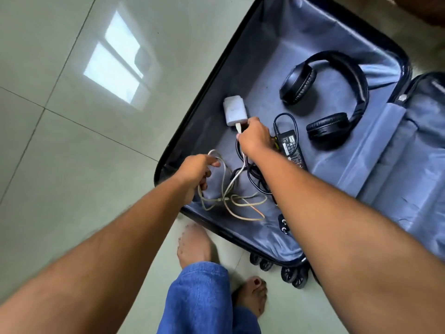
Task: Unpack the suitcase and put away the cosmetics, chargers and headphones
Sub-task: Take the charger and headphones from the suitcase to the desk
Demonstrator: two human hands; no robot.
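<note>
A dark suitcase (207,88) lies open on the floor, lined in blue-grey. Inside lie black headphones (337,97), a black laptop power brick (291,147) with coiled black cord (256,180), and a white charger (233,110) with a long white cable (240,206). My right hand (255,138) pinches the white cable's plug right at the white charger. My left hand (197,174) grips loops of the same white cable near the suitcase's lower left corner. A black wall plug (284,224) peeks out beside my right forearm.
The suitcase's other half (423,131) opens to the right, with a zipped divider. Its wheels (289,276) point toward my bare feet (195,244). Pale glossy floor tiles (84,141) spread to the left. Something wooden and brown shows at the top right corner (423,10).
</note>
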